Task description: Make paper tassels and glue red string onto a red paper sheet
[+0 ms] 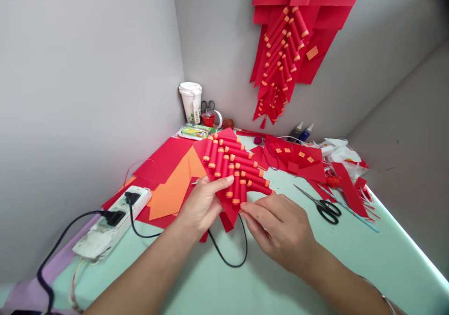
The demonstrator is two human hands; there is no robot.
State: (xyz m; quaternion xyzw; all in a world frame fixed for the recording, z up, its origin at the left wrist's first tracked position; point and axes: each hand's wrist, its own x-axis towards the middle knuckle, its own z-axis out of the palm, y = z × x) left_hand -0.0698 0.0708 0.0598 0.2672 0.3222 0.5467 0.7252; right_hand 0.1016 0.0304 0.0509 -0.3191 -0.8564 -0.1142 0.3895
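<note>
Paper firecrackers (243, 161) in left hand (203, 204), right hand (282, 224) at near end

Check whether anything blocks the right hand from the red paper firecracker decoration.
Nothing visible does: the right hand's fingertips are at the lower end of the red paper firecracker decoration. The black-handled scissors lie off to the right.

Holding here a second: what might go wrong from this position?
The left hand grips close to the tubes, so its thumb might dent one or knock it crooked. The black cord loops just below the work and could snag the right hand. The scissors lie bare on the table beyond that hand and might nick it on a careless reach.
</note>
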